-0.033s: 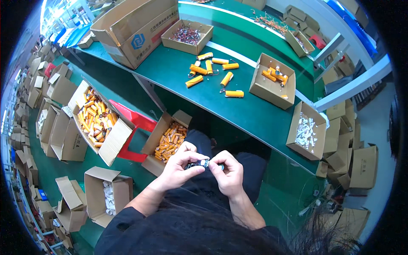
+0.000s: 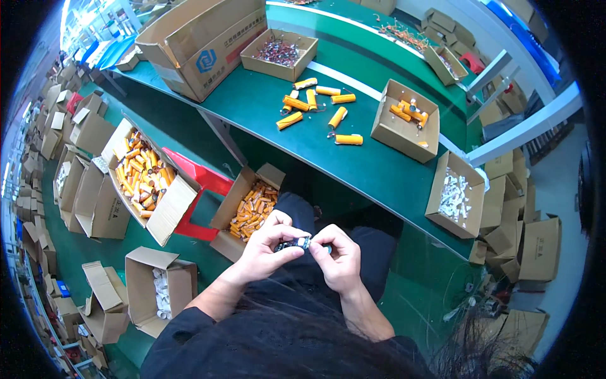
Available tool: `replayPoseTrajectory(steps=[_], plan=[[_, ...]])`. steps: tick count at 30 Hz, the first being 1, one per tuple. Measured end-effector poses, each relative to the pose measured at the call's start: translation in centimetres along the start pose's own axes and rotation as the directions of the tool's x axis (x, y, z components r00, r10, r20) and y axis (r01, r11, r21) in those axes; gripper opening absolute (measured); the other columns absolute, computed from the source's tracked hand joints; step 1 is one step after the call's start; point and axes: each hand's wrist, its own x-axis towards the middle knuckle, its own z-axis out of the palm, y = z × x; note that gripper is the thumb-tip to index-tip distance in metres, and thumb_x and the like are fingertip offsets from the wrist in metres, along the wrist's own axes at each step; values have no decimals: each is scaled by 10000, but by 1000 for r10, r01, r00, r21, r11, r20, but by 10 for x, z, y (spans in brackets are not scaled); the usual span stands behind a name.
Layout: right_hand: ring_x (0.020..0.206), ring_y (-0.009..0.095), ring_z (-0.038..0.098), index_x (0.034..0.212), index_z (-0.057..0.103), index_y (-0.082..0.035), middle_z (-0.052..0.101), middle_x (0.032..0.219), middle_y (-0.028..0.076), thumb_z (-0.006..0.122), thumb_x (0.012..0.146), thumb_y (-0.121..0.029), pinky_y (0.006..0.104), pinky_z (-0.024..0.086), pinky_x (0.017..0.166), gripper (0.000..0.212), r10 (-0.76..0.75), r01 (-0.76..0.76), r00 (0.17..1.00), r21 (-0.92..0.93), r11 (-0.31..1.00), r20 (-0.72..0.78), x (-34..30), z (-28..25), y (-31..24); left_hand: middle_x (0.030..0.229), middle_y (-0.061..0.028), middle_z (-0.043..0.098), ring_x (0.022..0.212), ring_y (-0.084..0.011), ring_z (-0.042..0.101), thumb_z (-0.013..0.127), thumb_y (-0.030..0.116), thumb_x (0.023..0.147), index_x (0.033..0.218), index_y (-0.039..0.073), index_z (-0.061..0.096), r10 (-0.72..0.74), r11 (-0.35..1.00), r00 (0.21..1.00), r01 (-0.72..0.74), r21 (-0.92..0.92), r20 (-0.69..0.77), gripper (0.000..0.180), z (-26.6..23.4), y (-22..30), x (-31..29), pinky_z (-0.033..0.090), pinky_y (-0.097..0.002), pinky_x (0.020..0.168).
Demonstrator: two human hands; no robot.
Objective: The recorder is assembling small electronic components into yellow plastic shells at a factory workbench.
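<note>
Open carton [image 2: 172, 211] of orange cylinders [image 2: 144, 174] by red stool [image 2: 214, 180], flaps spread, likely for easy access. Left hand [image 2: 268, 245] pinches small dark part [image 2: 292, 244] above lap [image 2: 377, 252], probably for close view. Right hand [image 2: 339, 256] closed, fingertips at part's right end, seemingly steadying it. Shallow box [image 2: 451, 225] of white pieces [image 2: 454, 196] near worktop [image 2: 391, 174] edge, presumably within reach.

Green floor [image 2: 416, 297] spreads below the green-topped bench [image 2: 379, 174]. A red plastic stool [image 2: 214, 182] stands near the bench's front edge, a pale metal frame [image 2: 530, 129] beside its right end; white light [image 2: 64, 22] glows beyond its left end.
</note>
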Motion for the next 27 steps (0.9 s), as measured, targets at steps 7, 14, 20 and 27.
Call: replayPoseTrajectory(steps=[7, 14, 20, 27], plan=[[699, 106, 456, 864, 650, -32, 572, 845, 25, 640, 893, 33, 226, 362, 647, 71, -52, 52, 999, -10, 999, 0, 1, 10, 2, 1040, -26, 428, 898, -136, 440, 768, 111, 882, 1122, 108, 749, 7, 1000, 1000, -7, -22, -21, 241, -7, -5, -4, 378, -249, 766], [685, 109, 495, 867, 670, -29, 609, 858, 37, 690, 883, 21, 224, 403, 630, 56, -60, 90, 974, -132, 987, 220, 50, 31, -37, 1039, -26, 424, 898, -137, 440, 772, 121, 883, 1121, 110, 754, 71, 986, 994, -58, 157, -78, 239, -56, 25, 1, 374, -244, 774], [694, 106, 500, 895, 678, -28, 613, 860, 38, 691, 904, -7, 223, 402, 636, 26, -64, 86, 933, -46, 995, 353, 76, 59, -58, 1031, -29, 418, 905, -135, 442, 780, 136, 886, 1129, 102, 753, 167, 984, 969, -151, 95, -185, 248, -80, 52, -3, 375, -245, 784], [703, 102, 502, 925, 687, -17, 613, 859, 39, 679, 933, -27, 221, 398, 630, 15, -9, 15, 883, -10, 1000, 469, 82, 89, -53, 1047, -47, 426, 951, -170, 450, 788, 138, 874, 1124, 57, 743, 166, 986, 948, -159, 50, -272, 267, -94, 65, -29, 376, -277, 830]])
